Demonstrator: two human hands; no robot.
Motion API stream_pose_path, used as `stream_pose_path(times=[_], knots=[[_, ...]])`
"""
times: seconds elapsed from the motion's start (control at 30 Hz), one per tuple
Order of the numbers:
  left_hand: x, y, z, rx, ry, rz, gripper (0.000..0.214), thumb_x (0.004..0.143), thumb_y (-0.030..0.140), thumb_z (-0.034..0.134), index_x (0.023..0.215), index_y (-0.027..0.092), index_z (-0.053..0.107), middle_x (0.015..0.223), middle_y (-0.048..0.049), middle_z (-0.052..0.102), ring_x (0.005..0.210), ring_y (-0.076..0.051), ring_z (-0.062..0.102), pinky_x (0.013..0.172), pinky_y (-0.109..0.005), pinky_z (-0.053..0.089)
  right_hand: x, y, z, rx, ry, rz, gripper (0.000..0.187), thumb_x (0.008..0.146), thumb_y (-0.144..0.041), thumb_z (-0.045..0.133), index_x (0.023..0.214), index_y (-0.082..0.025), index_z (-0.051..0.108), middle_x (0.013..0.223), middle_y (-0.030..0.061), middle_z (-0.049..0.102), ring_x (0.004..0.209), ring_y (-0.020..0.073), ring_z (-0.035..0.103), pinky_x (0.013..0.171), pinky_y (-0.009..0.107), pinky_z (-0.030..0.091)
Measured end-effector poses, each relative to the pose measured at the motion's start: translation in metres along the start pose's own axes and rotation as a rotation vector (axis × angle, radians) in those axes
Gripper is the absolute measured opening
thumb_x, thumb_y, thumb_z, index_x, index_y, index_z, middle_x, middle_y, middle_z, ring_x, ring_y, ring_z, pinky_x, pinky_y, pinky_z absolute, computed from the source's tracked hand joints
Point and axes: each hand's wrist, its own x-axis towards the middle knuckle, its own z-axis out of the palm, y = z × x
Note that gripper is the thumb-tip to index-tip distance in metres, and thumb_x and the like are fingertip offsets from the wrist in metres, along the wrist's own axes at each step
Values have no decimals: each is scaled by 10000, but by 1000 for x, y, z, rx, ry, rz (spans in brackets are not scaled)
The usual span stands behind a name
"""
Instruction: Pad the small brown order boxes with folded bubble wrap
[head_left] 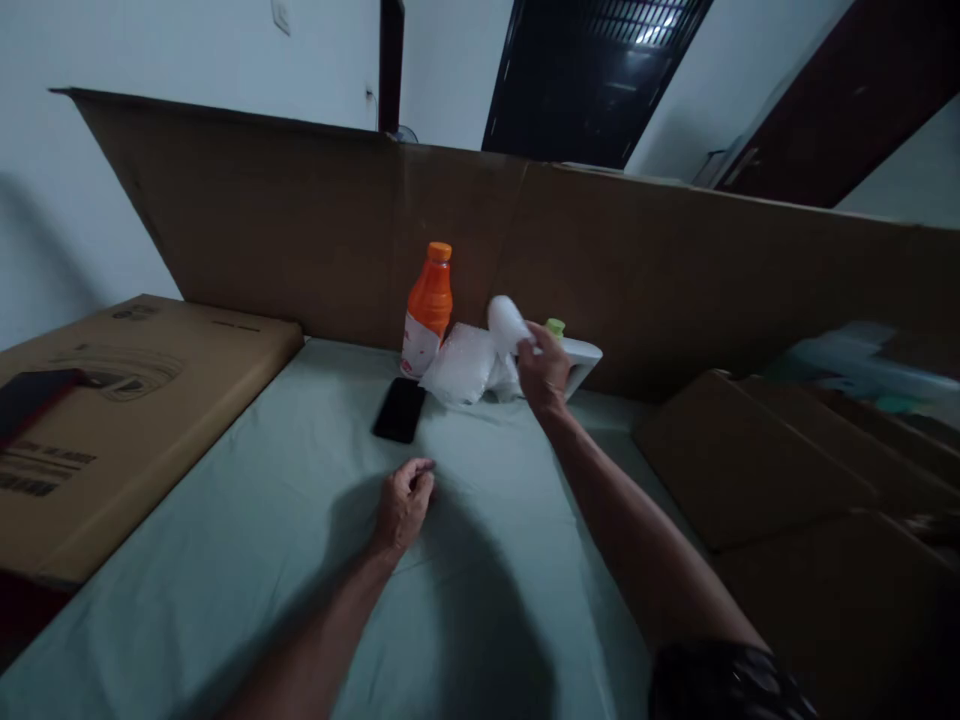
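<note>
My right hand (pixel 544 370) is raised at the back of the cloth-covered table, closed around a white bundle (pixel 508 324) that looks like rolled bubble wrap. Whatever may be inside the bundle is hidden. Just left of that hand lies more crumpled bubble wrap (pixel 460 365). An orange bottle (pixel 430 310) with a white lower label stands upright behind it. My left hand (pixel 405 503) rests low over the cloth with curled fingers, and nothing shows in them. Beyond its fingertips lies a black phone (pixel 400 410), apart from the hand.
Behind my right hand are a white object (pixel 583 360) and a green cap (pixel 555 327), both partly covered. A tall cardboard panel (pixel 465 210) closes off the back. A flat carton (pixel 150 400) lies left; an open cardboard box (pixel 757 440) sits right. Pale green cloth (pixel 315 540) covers the table.
</note>
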Motion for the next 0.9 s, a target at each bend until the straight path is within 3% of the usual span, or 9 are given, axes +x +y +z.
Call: stream_pose_path(times=[0.07, 0.17, 0.3, 0.4, 0.5, 0.63, 0.73, 0.83, 0.9], knots=[[1, 0, 0, 31, 5, 11, 318, 780, 361, 552, 965, 150, 699, 656, -15, 636, 615, -159, 579, 589, -260, 455, 19, -24, 31, -135, -122, -105, 456, 944, -287, 415, 1351, -147, 567, 1400, 169, 565, 1226, 313, 531, 1015, 475, 406], [1, 1, 0, 60, 8, 17, 291, 796, 343, 540, 945, 154, 702, 655, -15, 631, 621, -160, 567, 609, -264, 445, 29, -46, 72, -185, -305, -189, 367, 884, -324, 571, 1188, -140, 665, 1330, 190, 614, 1204, 355, 549, 1015, 513, 378], [1, 2, -1, 62, -7, 15, 264, 797, 312, 541, 942, 164, 705, 608, 4, 604, 581, -155, 539, 589, -263, 425, 31, -47, 87, -271, -428, -230, 375, 882, -349, 592, 1170, -120, 664, 1281, 210, 635, 1174, 374, 569, 1008, 542, 351], [1, 2, -1, 58, -4, 18, 245, 792, 296, 549, 934, 172, 705, 608, 5, 606, 595, -157, 543, 604, -265, 426, 28, -41, 69, -294, -436, -248, 467, 878, -411, 616, 1268, -154, 622, 1363, 182, 599, 1217, 372, 544, 1016, 535, 348], [1, 2, -1, 43, 3, 18, 253, 781, 303, 551, 942, 174, 698, 650, -7, 633, 629, -161, 569, 612, -262, 437, 3, -36, 41, -283, -402, -262, 475, 904, -389, 588, 1326, -171, 593, 1456, 168, 532, 1264, 354, 517, 1010, 508, 367], [1, 0, -1, 7, -15, 21, 282, 750, 325, 550, 941, 164, 682, 639, -5, 627, 601, -152, 579, 566, -246, 446, -80, -14, -1, -244, -402, -301, 366, 892, -304, 601, 1233, -188, 667, 1445, 153, 555, 1238, 321, 559, 997, 477, 407], [1, -1, 0, -9, -26, 26, 293, 731, 327, 540, 931, 156, 667, 597, 10, 604, 559, -143, 577, 522, -230, 442, -161, 27, -37, -157, -432, -332, 349, 887, -277, 571, 1215, -231, 681, 1412, 144, 587, 1228, 301, 584, 980, 486, 438], [0, -1, 0, 4, -25, 32, 310, 723, 339, 526, 925, 147, 663, 584, 13, 598, 529, -137, 572, 485, -219, 429, -224, 72, -70, -185, -502, -181, 365, 860, -286, 566, 1200, -282, 697, 1394, 118, 611, 1193, 302, 615, 927, 489, 484], [-2, -1, 1, 38, -15, 45, 326, 733, 349, 516, 935, 144, 671, 594, 10, 609, 521, -135, 573, 487, -221, 434, -248, 92, -85, -205, -503, -95, 376, 851, -302, 560, 1198, -281, 703, 1385, 114, 619, 1189, 307, 621, 913, 494, 503]])
